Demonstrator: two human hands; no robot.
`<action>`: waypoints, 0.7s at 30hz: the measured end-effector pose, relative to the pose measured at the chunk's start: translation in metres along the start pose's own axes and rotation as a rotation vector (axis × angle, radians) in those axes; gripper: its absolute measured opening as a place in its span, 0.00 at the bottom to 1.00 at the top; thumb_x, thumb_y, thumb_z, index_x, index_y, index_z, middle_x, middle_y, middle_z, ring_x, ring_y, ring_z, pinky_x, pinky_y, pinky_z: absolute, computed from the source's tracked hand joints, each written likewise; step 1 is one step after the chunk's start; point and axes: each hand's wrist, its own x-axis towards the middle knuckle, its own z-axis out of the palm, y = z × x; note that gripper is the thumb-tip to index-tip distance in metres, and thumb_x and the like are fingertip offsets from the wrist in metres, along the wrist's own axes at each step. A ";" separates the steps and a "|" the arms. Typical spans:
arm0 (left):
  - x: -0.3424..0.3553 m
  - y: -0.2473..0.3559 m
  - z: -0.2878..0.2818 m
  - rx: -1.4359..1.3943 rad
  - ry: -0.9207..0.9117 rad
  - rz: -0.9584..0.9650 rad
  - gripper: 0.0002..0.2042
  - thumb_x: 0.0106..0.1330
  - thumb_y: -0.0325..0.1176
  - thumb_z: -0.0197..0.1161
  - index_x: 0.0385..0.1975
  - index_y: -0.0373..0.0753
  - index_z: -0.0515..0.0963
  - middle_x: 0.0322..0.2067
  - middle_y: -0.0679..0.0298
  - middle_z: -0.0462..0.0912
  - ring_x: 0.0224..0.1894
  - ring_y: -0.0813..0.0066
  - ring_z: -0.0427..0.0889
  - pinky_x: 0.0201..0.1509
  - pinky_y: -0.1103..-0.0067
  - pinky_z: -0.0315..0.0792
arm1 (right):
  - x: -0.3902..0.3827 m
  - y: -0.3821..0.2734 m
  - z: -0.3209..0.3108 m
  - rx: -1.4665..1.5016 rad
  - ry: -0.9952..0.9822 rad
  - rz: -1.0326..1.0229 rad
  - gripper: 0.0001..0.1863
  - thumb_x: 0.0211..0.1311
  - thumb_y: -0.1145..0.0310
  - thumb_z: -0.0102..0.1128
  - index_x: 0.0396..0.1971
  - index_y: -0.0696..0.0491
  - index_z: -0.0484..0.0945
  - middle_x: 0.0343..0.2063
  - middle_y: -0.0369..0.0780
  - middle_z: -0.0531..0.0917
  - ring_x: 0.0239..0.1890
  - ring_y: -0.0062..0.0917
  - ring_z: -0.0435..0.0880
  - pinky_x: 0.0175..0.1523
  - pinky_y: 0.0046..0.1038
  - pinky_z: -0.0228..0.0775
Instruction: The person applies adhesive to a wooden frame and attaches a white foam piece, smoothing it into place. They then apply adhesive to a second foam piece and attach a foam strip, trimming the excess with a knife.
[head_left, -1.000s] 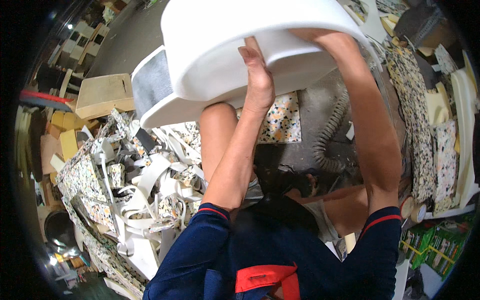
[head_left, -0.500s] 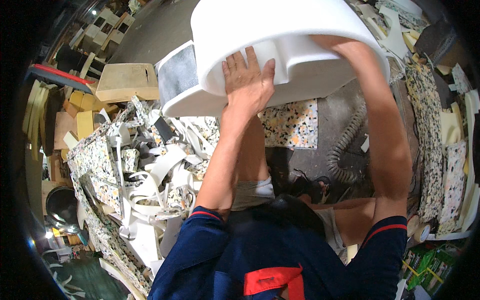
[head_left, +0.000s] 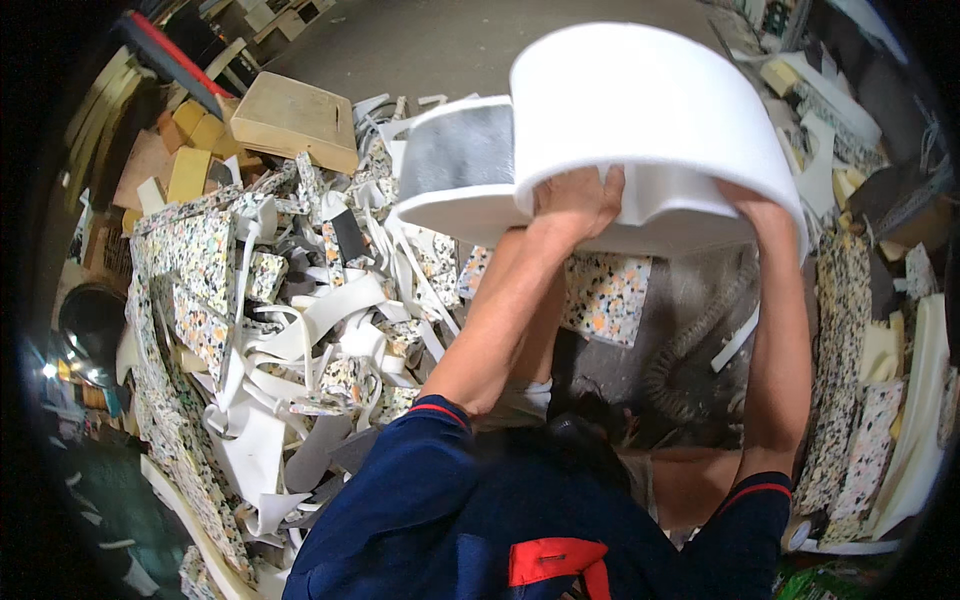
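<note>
A large white foam piece [head_left: 640,100], with a tall curved wall and a hollow inside, is held up in front of me above my legs. On its left a flat grey panel [head_left: 460,150] is edged with white foam. My left hand [head_left: 580,205] grips inside the lower left of the hollow, thumb pointing up and fingers partly hidden. My right hand [head_left: 755,205] reaches into the hollow under the right rim. Its fingers are hidden behind the wall, and the piece rests between both hands.
Foam offcuts and white strips [head_left: 330,310] are heaped at my left, with a beige block [head_left: 295,115] beyond. A speckled foam sheet [head_left: 605,295] lies on the floor below. A coiled hose [head_left: 680,350] runs at the right, near upright speckled slabs [head_left: 835,380].
The white foam piece has shifted right and lower in view, tipping so more of its outer wall shows. My left hand has gone from lying spread inside the hollow to gripping there.
</note>
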 end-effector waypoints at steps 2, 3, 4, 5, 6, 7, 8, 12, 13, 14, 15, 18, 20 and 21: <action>-0.007 -0.001 0.002 -0.009 0.154 0.039 0.32 0.78 0.53 0.42 0.49 0.24 0.80 0.49 0.36 0.81 0.57 0.44 0.80 0.64 0.56 0.70 | 0.002 0.003 0.003 -0.026 0.131 -0.152 0.27 0.66 0.58 0.61 0.60 0.57 0.77 0.61 0.53 0.78 0.62 0.45 0.77 0.67 0.38 0.69; -0.015 0.002 -0.001 -0.103 0.200 0.060 0.32 0.77 0.53 0.43 0.52 0.24 0.79 0.51 0.36 0.81 0.57 0.45 0.80 0.64 0.55 0.70 | 0.000 0.005 0.001 -0.018 0.114 -0.101 0.27 0.65 0.59 0.62 0.61 0.57 0.77 0.61 0.52 0.78 0.62 0.46 0.76 0.68 0.38 0.68; -0.022 0.004 -0.010 -0.130 0.024 0.148 0.30 0.77 0.51 0.44 0.54 0.24 0.78 0.53 0.36 0.80 0.59 0.44 0.79 0.66 0.55 0.69 | 0.002 0.004 -0.001 -0.045 0.078 -0.035 0.27 0.64 0.61 0.63 0.61 0.56 0.76 0.61 0.52 0.78 0.63 0.46 0.76 0.68 0.38 0.68; -0.045 0.006 -0.018 -0.228 0.026 0.257 0.26 0.74 0.47 0.51 0.55 0.27 0.78 0.54 0.38 0.80 0.59 0.45 0.79 0.65 0.57 0.71 | -0.001 0.003 -0.009 -0.077 0.103 -0.078 0.27 0.62 0.62 0.64 0.61 0.56 0.77 0.61 0.52 0.78 0.63 0.45 0.76 0.69 0.38 0.68; -0.068 0.009 -0.030 -0.271 0.012 0.398 0.24 0.71 0.43 0.58 0.57 0.29 0.78 0.56 0.39 0.79 0.59 0.47 0.80 0.64 0.59 0.73 | -0.007 0.001 -0.020 -0.122 0.112 -0.075 0.28 0.61 0.64 0.66 0.61 0.56 0.77 0.61 0.52 0.78 0.63 0.45 0.76 0.69 0.38 0.68; -0.091 0.013 -0.044 -0.333 0.087 0.615 0.23 0.69 0.40 0.65 0.58 0.32 0.78 0.58 0.41 0.79 0.59 0.48 0.81 0.62 0.61 0.75 | -0.012 -0.005 -0.030 -0.192 0.069 0.004 0.28 0.60 0.65 0.67 0.61 0.56 0.77 0.60 0.52 0.79 0.63 0.44 0.76 0.69 0.38 0.68; -0.119 0.019 -0.057 -0.314 0.234 0.772 0.27 0.62 0.40 0.73 0.58 0.32 0.78 0.55 0.46 0.82 0.58 0.51 0.81 0.62 0.60 0.75 | -0.012 -0.012 -0.044 -0.071 0.161 -0.094 0.29 0.59 0.66 0.68 0.62 0.56 0.77 0.61 0.51 0.78 0.64 0.44 0.76 0.69 0.38 0.68; -0.131 0.019 -0.134 -0.324 0.836 0.762 0.37 0.49 0.43 0.80 0.57 0.30 0.74 0.54 0.43 0.78 0.62 0.43 0.73 0.67 0.59 0.67 | -0.003 -0.047 -0.105 0.439 0.052 -0.095 0.34 0.59 0.68 0.68 0.67 0.55 0.70 0.67 0.49 0.73 0.69 0.38 0.70 0.74 0.36 0.60; -0.103 0.026 -0.151 -0.368 0.938 0.660 0.40 0.45 0.44 0.80 0.58 0.30 0.73 0.58 0.41 0.75 0.65 0.43 0.69 0.69 0.58 0.65 | 0.006 -0.055 -0.118 0.504 -0.100 0.014 0.36 0.62 0.66 0.67 0.70 0.54 0.67 0.69 0.49 0.70 0.72 0.37 0.67 0.76 0.36 0.57; -0.068 0.034 -0.166 -0.259 1.008 0.678 0.49 0.38 0.45 0.82 0.63 0.31 0.67 0.62 0.41 0.70 0.69 0.44 0.62 0.70 0.56 0.61 | 0.029 -0.067 -0.117 0.673 -0.136 -0.092 0.33 0.65 0.64 0.65 0.69 0.54 0.68 0.69 0.47 0.70 0.71 0.36 0.68 0.76 0.37 0.56; -0.054 0.035 -0.179 -0.125 0.768 0.545 0.43 0.54 0.47 0.76 0.67 0.31 0.64 0.61 0.46 0.73 0.67 0.49 0.67 0.71 0.58 0.62 | 0.046 -0.078 -0.116 0.847 -0.191 -0.192 0.31 0.68 0.62 0.63 0.69 0.54 0.68 0.68 0.46 0.71 0.71 0.35 0.68 0.76 0.38 0.56; -0.014 0.042 -0.198 -0.295 0.546 0.660 0.37 0.62 0.33 0.61 0.70 0.25 0.56 0.69 0.28 0.56 0.75 0.35 0.52 0.79 0.56 0.50 | 0.058 -0.109 -0.077 1.306 0.214 -0.199 0.26 0.68 0.62 0.55 0.62 0.59 0.72 0.55 0.51 0.82 0.55 0.37 0.84 0.58 0.35 0.78; -0.009 0.044 -0.195 -0.392 0.573 0.758 0.37 0.66 0.35 0.54 0.72 0.23 0.52 0.71 0.27 0.52 0.76 0.32 0.49 0.80 0.56 0.45 | 0.044 -0.127 -0.054 1.457 0.177 -0.234 0.39 0.67 0.47 0.57 0.72 0.51 0.61 0.64 0.48 0.75 0.64 0.40 0.76 0.67 0.40 0.68; -0.009 0.045 -0.191 -0.366 0.609 0.711 0.36 0.67 0.35 0.52 0.72 0.23 0.51 0.71 0.27 0.52 0.76 0.33 0.48 0.80 0.57 0.45 | 0.034 -0.137 -0.039 1.538 0.162 -0.233 0.43 0.69 0.40 0.52 0.75 0.51 0.57 0.68 0.46 0.71 0.69 0.40 0.70 0.72 0.42 0.61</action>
